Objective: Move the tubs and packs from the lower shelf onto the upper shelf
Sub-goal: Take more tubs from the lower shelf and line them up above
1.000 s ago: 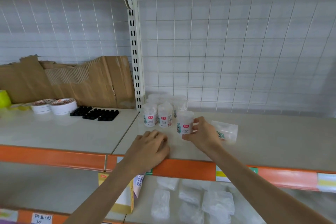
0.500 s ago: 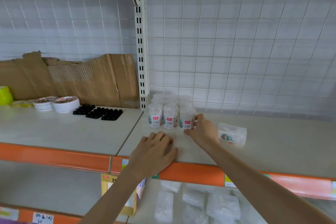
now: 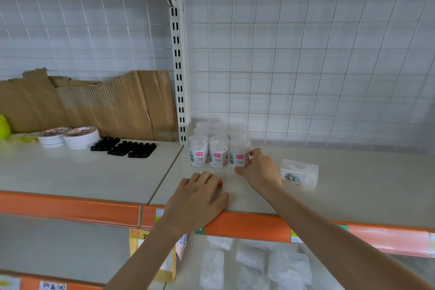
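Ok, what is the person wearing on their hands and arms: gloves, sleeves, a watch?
Nothing that shows. The left hand and right hand are ungloved, with no ring, watch or band visible. Both forearms are uncovered, and no sleeve shows before the picture's lower edge.

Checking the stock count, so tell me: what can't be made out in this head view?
Rear tubs: head view, the front row hides how many stand behind.
Right front tub: small label print unreadable; the right hand holding it covers its side.
Clear packs on the lower shelf: blurred, cut by the bottom edge, partly behind the right forearm.
Yellow box: mostly behind the left forearm.
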